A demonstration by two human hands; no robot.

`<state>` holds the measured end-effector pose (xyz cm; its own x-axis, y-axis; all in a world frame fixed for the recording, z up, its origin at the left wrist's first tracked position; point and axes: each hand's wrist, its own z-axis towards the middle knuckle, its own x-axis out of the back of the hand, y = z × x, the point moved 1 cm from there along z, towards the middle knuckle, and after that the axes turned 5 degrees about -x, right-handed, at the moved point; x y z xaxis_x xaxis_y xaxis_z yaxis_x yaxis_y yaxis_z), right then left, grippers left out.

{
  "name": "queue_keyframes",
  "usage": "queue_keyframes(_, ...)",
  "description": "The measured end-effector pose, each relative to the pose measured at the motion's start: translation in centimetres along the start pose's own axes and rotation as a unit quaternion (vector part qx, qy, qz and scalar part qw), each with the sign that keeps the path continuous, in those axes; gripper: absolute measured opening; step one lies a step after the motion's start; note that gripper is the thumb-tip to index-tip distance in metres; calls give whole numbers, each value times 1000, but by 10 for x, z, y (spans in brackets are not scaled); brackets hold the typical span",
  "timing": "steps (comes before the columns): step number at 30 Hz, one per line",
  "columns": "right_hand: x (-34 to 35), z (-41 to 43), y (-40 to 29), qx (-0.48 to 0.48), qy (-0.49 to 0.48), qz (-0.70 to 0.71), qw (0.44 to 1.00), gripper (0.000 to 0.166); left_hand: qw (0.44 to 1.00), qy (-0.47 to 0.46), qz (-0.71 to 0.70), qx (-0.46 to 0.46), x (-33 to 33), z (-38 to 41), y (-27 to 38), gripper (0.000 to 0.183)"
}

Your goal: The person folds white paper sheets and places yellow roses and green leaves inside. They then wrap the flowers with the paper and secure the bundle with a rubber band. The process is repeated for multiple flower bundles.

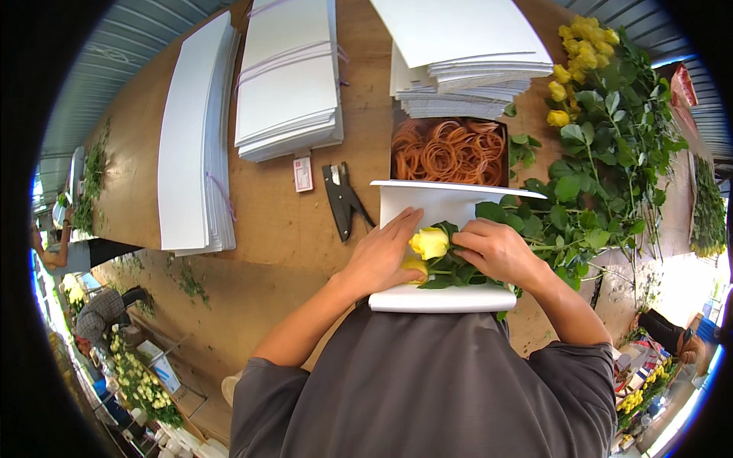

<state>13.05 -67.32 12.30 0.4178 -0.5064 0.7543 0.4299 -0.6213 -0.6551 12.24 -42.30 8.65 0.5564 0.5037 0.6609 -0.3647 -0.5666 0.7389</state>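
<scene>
Before me a white paper sheet [404, 197] is bent up at its far edge and rolled at its near edge [444, 300]. Two yellow roses lie between these edges, an upper rose [429, 243] and a lower rose [415, 268] partly hidden by my thumb. My left hand [381, 249] is spread at the left of the blooms, fingers on the paper and thumb against the lower rose. With bent fingers, my right hand [495, 249] pinches the upper rose just behind its head; the exact grip is hidden. Leafy stems [550, 246] extend to the right.
Beyond the paper stands a box of orange rubber bands [449, 149]. A black plier stapler [343, 200] and small box [303, 174] lie left of it. White sheet stacks [286, 86] cover the back. Yellow roses [590, 48] are heaped right. A person [63, 255] is far left.
</scene>
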Motion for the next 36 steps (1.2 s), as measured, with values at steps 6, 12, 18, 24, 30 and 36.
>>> queue_keyframes(6,-39,3,6,16,-37,-29,999,22,997,8,-62,41,2,-2,0,103)
queue_keyframes(12,-35,1,4,30,-58,-47,997,9,998,-20,17,-64,1,-2,-6,63)
queue_keyframes(18,39,-1,25,30,-249,108,962,43,994,-48,59,-75,5,2,1,54)
queue_keyframes(24,156,9,204,-243,178,-198,933,22,994,-83,43,-55,10,6,7,56)
queue_keyframes(30,133,25,286,-397,183,-272,857,31,991,-83,66,-83,13,8,4,56)
queue_keyframes(36,171,-9,188,-252,304,-132,909,20,993,-48,46,-100,9,3,0,53)
